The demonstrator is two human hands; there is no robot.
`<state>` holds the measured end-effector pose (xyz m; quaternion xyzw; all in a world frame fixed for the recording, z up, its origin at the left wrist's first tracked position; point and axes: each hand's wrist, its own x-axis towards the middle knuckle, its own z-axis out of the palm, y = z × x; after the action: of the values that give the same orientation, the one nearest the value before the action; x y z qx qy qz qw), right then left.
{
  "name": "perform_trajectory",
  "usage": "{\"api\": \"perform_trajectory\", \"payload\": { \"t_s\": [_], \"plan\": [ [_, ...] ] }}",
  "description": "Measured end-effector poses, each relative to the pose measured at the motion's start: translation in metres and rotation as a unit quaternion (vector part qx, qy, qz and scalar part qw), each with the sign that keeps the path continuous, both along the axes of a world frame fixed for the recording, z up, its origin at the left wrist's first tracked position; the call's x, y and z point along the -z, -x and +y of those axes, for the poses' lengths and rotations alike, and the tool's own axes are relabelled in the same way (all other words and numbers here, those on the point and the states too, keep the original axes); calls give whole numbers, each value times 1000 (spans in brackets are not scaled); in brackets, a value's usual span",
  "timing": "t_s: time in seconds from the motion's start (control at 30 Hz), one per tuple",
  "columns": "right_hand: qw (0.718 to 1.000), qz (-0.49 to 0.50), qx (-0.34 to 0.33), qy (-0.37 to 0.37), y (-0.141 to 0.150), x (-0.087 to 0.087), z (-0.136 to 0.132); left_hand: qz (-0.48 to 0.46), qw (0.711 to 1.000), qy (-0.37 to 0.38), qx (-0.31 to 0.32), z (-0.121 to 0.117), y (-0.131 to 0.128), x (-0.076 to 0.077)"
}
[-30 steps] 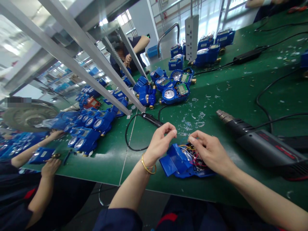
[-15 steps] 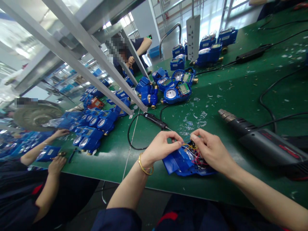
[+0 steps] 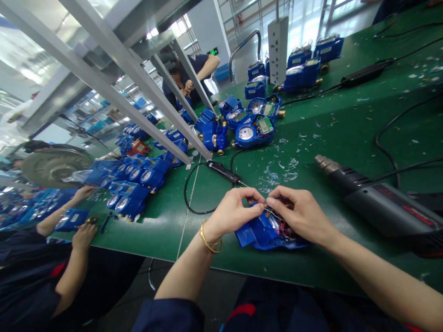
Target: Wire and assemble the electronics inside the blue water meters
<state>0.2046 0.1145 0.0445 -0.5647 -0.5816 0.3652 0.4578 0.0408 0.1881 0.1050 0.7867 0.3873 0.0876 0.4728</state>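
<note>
Right and left hands have drawn together over the past second, their fingertips now meeting. Green, smooth-topped table point(image 3: 155, 235) carries the work; slanting grey metal posts point(image 3: 140, 79) partly obstruct the meters behind. To the right lies a dark plastic heat gun point(image 3: 384, 207) with a ribbed metal nozzle. Glossy blue casing point(image 3: 259, 233) rests below the hands, its far end covered by the right hand point(image 3: 304, 214). This and the left hand point(image 3: 237, 210) each pinch thin coloured wires point(image 3: 285, 228). Beyond lie curled, translucent shavings point(image 3: 290, 173).
</note>
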Motion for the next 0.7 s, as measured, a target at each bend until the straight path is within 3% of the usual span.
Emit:
{"api": "perform_trajectory", "payload": {
  "t_s": [0.33, 0.7],
  "plan": [
    [991, 117, -37, 58, -4, -3, 3, -30, 999, 32, 4, -1, -4, 3],
    [986, 131, -79, 61, -9, -3, 0, -54, 993, 97, -27, 3, -4, 4]
  ]
}}
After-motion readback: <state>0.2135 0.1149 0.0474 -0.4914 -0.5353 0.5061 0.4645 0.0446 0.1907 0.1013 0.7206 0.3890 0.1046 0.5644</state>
